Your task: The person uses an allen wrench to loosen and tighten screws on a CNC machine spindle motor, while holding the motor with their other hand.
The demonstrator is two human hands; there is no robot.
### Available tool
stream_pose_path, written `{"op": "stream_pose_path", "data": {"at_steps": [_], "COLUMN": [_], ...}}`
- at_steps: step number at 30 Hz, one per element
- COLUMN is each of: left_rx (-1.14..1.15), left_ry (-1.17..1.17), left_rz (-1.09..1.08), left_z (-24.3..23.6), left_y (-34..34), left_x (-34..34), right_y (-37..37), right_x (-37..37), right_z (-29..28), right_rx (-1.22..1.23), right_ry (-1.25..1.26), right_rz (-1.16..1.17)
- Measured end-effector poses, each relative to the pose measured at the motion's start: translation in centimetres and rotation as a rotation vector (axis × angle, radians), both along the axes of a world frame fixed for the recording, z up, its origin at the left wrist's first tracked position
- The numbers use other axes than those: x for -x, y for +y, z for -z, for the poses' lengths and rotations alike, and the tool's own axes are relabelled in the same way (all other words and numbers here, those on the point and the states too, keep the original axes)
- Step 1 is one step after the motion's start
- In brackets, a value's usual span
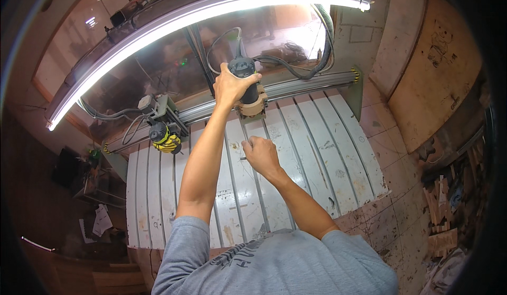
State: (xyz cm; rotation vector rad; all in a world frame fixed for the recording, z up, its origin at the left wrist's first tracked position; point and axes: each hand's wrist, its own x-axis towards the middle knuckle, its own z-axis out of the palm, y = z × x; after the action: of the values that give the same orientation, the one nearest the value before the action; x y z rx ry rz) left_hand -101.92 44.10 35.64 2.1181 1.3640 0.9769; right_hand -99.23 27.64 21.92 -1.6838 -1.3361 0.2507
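A person in a grey T-shirt [301, 260] leans over a broad, white worktop [343, 176] scored with long, dark parallel slots. Just above the middle of its far edge, a black, cylindrical motor [244, 90] sits in a tan, block-shaped clamp [253, 108] on a silvery metal rail [317, 83]. The left hand [232, 86] is spread around the motor's upper body, its fingers and thumb wrapped around it. The right hand [262, 158] is loosely curled over the worktop, nearer the far edge than the near one; a small, thin, dark piece [243, 158] shows beside its fingertips, and whether they hold it cannot be told. The motor could twist or drop towards the worktop if the clamp is slack and the left hand slips on the rounded casing; the right hand, near and in front, might then be knocked. A hard pull could also strain the dark cable [239, 44] rising from the motor's top. The motor looks matt and stout, leaning slightly, with a ridged cap and a plainer lower barrel; its lower end is hidden by the clamp.
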Motion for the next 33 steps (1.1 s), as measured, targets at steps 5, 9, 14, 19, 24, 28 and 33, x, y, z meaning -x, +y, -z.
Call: {"op": "stream_pose_path", "data": {"at_steps": [5,9,14,19,24,28,33], "left_rx": [0.006,-0.064,-0.038,-0.018,-0.024,-0.050,-0.036], "left_ry": [0.000,-0.012,-0.033,-0.022,-0.018,-0.019,-0.043], "left_rz": [0.009,0.005,0.030,-0.016,-0.031,-0.043,-0.028], "left_z": [0.0,0.3,-0.2,-0.1,0.0,-0.2,0.0], "left_y": [0.0,0.1,-0.6,-0.8,-0.9,-1.0,-1.0], "left_x": [0.0,0.2,0.1,-0.1,0.1,-0.3,-0.3], "right_y": [-1.1,-1.4,-0.3,-0.3,-1.6,-2.6,-2.2], "right_x": [0.5,0.6,-0.4,-0.8,-2.0,-5.5,-8.1], "right_z": [-1.5,-1.4,-0.5,-0.7,-1.9,-0.2,0.7], "right_rx": [0.111,0.102,0.091,0.126,0.082,0.083,0.112], "right_ry": [0.065,-0.095,0.204,-0.020,0.236,0.402,0.627], "right_rz": [0.024,0.076,-0.015,0.049,-0.059,0.014,-0.064]}}
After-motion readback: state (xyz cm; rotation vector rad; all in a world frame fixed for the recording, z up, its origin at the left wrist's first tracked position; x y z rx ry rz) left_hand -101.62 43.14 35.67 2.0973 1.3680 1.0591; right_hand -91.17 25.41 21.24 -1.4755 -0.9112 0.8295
